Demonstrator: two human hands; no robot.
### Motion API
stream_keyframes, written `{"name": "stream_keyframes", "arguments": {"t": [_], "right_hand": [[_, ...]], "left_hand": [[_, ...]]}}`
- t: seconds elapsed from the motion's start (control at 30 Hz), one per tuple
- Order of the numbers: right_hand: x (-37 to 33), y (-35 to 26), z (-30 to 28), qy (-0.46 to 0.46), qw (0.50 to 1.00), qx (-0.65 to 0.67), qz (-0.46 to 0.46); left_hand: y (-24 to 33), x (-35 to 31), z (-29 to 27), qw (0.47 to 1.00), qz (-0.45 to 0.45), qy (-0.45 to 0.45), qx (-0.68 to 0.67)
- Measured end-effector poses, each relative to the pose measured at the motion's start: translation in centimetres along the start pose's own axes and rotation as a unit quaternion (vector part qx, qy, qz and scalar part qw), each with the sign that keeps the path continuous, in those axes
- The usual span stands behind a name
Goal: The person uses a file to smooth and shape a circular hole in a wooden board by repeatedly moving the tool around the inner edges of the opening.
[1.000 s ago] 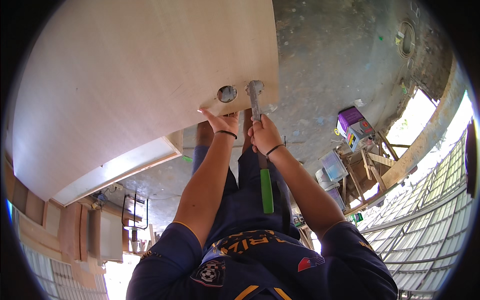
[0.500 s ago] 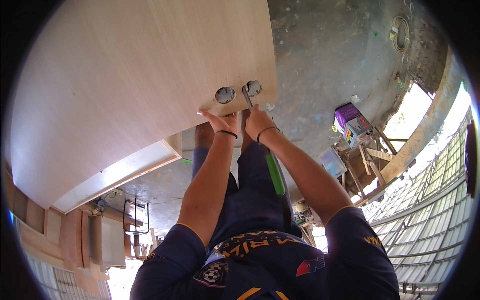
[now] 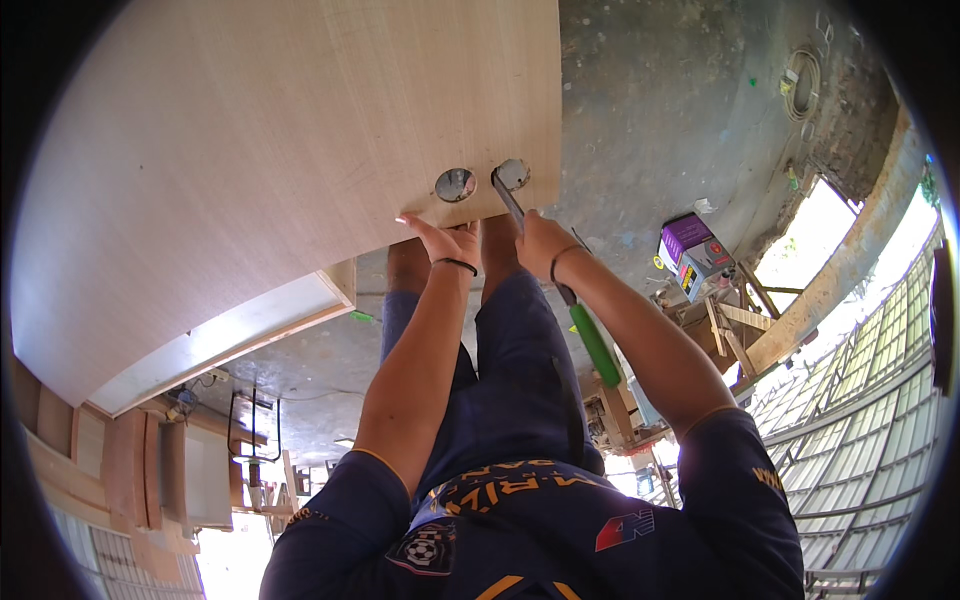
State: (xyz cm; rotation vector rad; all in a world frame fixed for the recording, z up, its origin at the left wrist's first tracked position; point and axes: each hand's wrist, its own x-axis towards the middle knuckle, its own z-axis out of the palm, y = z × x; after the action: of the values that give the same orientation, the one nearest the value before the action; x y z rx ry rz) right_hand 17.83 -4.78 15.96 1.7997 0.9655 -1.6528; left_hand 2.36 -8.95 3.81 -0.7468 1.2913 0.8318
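Observation:
A large pale wood-grain board [image 3: 300, 110] extends across the upper left, with two round holes near its close edge. My left hand [image 3: 450, 240] grips that edge, thumb on top and fingers underneath. My right hand [image 3: 545, 240] is closed round the shaft of a long metal file [image 3: 508, 198], whose green handle [image 3: 595, 345] trails back beneath my forearm. The file's tip rests at the left rim of the right hole [image 3: 513, 174]. The left hole [image 3: 455, 185] is beside it.
White-lined open cabinetry [image 3: 240, 345] sits under the board at the left. On the right are a purple and grey box [image 3: 690, 245] and wooden framing [image 3: 735, 335]. A coiled hose or cable [image 3: 801, 85] lies at the far right on the concrete floor [image 3: 650, 110].
My right hand has moved slightly right, and the file's green handle has swung right and toward me. The tip remains at the right hole. My left hand keeps its hold.

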Motion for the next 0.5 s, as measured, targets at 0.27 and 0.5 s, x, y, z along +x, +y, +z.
{"name": "stream_keyframes", "arguments": {"t": [0.27, 0.5], "right_hand": [[3.3, -0.2, -2.7, -0.035, 0.981, -0.189, -0.017], [1.2, -0.2, -4.5, -0.138, 0.986, -0.068, 0.062]], "left_hand": [[0.4, -0.3, -0.1, 1.000, -0.020, 0.011, 0.018], [-0.1, -0.5, 0.1, 1.000, -0.001, 0.005, 0.021]]}}
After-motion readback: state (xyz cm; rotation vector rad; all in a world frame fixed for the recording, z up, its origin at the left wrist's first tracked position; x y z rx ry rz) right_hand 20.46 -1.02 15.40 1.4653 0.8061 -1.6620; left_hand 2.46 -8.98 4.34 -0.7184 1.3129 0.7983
